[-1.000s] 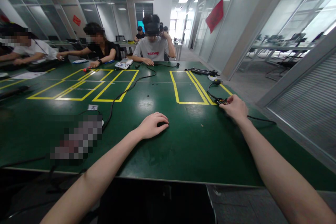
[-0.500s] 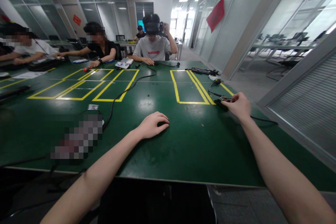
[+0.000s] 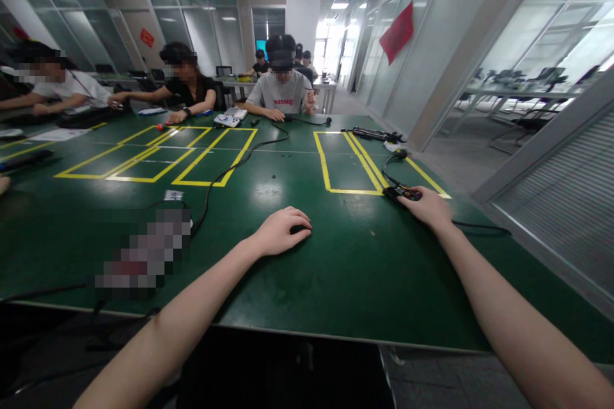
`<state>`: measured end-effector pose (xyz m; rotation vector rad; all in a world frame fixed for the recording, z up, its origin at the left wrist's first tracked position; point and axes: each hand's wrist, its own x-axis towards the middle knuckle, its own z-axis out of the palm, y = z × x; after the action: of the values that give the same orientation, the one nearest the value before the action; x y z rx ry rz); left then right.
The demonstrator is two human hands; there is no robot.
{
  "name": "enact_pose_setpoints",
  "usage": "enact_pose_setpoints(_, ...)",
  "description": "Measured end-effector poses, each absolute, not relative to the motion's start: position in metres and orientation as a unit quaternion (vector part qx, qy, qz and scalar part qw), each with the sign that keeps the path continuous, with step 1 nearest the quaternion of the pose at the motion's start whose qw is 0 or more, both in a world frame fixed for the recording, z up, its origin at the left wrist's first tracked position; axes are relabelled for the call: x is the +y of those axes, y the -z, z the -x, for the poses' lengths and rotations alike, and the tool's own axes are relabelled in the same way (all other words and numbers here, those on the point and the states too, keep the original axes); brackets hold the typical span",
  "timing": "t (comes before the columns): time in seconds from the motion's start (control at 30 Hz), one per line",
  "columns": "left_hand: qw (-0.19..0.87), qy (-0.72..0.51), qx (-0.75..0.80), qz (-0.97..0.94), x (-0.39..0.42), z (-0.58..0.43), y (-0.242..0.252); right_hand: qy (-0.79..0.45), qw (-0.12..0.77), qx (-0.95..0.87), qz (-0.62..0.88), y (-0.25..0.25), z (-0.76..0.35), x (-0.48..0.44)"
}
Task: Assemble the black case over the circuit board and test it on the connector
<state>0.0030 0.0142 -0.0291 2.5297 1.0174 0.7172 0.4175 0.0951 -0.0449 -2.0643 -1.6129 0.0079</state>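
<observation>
My left hand (image 3: pixel 284 231) rests on the green table (image 3: pixel 307 287), its fingers loosely curved and the thumb apart, with nothing held. At the right, my right hand (image 3: pixel 429 206) has its thumb and fingers on a small black device (image 3: pixel 401 193) with some coloured spots; its exact kind is unclear. The device sits beside the corner of a yellow tape outline, and my fingers hide its right part. Close behind it a black cable (image 3: pixel 385 169) loops up to a dark plug-like end (image 3: pixel 400 154).
Yellow tape rectangles (image 3: pixel 326 172) mark the table. A long black cable (image 3: pixel 206 201) runs towards a blurred-out object (image 3: pixel 144 255) at the left. A folded black tripod-like item (image 3: pixel 374 134) lies at the back right. A person in a grey shirt (image 3: pixel 281 92) sits opposite; others sit left.
My right hand has moved slightly left and lower with the black device, which now lies flatter by the tape. My left hand stays put. The person opposite has lowered a raised hand.
</observation>
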Motion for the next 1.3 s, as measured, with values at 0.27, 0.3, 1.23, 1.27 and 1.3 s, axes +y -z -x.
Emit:
enact_pose_setpoints(0.27,0.175,-0.309,0.322,-0.878,0.006,-0.002,0.019,-0.155,0.253,-0.855,0.426,0.033,-0.287,0.048)
enact_pose_setpoints(0.3,0.171,-0.322,0.316,-0.876,0.004,-0.002,0.017,-0.183,0.248,-0.881,0.360,0.033,-0.272,0.039)
enact_pose_setpoints(1.23,0.087,-0.196,0.384,-0.898,0.011,0.001,0.017,-0.158,0.203,-0.898,0.358,0.027,-0.265,0.029)
enact_pose_setpoints(1.27,0.090,-0.196,0.382,-0.899,0.011,0.000,0.018,-0.155,0.200,-0.900,0.354,0.028,-0.262,0.028)
enact_pose_setpoints(1.3,0.093,-0.197,0.378,-0.900,0.011,0.000,0.019,-0.151,0.197,-0.901,0.355,0.029,-0.260,0.027)
